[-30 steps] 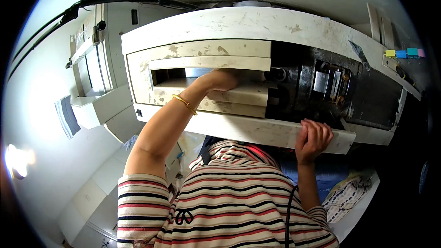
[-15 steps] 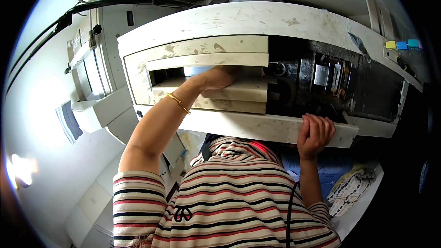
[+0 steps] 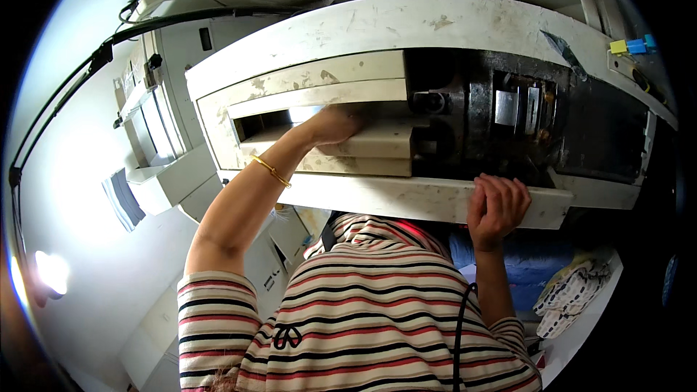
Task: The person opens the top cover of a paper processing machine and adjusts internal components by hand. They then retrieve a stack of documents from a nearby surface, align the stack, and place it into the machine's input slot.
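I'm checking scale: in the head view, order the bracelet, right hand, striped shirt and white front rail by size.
1. Striped shirt
2. White front rail
3. Right hand
4. Bracelet

Left hand [image 3: 332, 126] inside the slot [image 3: 258, 126] of a stained cream panel [image 3: 356, 67], gold bracelet [image 3: 271, 170] circling that forearm [image 3: 243, 203], right hand [image 3: 501, 207] curled over a white front ledge [image 3: 392, 198]

Toward ten o'clock, a long black rod or cable [image 3: 105, 51], bowed by the lens. At nine, a white box [image 3: 173, 176] with a grey striped sheet [image 3: 124, 200] just beside it. Between eight and nine, a glaring lamp [image 3: 52, 274]. Around to four, blue fabric [image 3: 534, 265], then pale cloth with dark markings [image 3: 576, 296] near a white panel [image 3: 587, 331]. At two, a yellow block [image 3: 618, 47] beside a blue block [image 3: 637, 46].
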The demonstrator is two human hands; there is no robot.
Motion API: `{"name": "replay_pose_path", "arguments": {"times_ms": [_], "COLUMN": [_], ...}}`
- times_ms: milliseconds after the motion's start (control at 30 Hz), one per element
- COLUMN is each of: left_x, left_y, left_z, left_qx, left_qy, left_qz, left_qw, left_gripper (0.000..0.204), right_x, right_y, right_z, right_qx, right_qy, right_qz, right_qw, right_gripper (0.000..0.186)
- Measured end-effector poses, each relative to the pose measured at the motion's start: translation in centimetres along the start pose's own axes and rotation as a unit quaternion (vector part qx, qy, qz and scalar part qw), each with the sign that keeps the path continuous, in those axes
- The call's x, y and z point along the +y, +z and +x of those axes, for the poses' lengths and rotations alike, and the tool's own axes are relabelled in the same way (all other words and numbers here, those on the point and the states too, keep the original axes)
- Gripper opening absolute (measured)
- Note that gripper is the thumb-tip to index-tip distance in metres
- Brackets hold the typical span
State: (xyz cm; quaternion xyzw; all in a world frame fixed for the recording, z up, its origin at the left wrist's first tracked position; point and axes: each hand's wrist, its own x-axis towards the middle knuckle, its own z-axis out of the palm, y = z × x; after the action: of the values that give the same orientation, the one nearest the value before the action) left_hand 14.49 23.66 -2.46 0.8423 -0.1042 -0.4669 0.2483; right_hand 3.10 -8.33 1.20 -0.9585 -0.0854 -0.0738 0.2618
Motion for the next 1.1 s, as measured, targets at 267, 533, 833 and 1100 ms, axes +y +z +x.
{"name": "replay_pose_path", "arguments": {"times_ms": [267, 533, 833, 1100], "left_x": [-1.1, 0.7, 5.0, 2.1], "left_y": [0.4, -0.2, -1.9, -0.3], "left_z": [0.1, -0.4, 0.8, 0.7], "left_qx": [-0.060, 0.023, -0.029, 0.005], "left_qy": [-0.012, 0.028, -0.045, 0.018], "left_qz": [-0.105, -0.016, -0.022, -0.035], "left_qw": [0.993, 0.999, 0.998, 0.999], "left_gripper": [0.038, 0.034, 0.037, 0.039], "right_x": [-0.1, 0.0, -0.3, -0.1], "right_y": [0.0, 0.0, -0.2, 0.0], "right_z": [0.0, 0.1, 0.2, 0.2], "right_qx": [-0.005, 0.004, 0.014, 0.024], "right_qy": [0.006, 0.003, -0.002, -0.003], "right_qz": [-0.015, -0.019, -0.014, -0.011], "right_qw": [1.000, 1.000, 1.000, 1.000], "right_gripper": [0.009, 0.009, 0.003, 0.003]}}
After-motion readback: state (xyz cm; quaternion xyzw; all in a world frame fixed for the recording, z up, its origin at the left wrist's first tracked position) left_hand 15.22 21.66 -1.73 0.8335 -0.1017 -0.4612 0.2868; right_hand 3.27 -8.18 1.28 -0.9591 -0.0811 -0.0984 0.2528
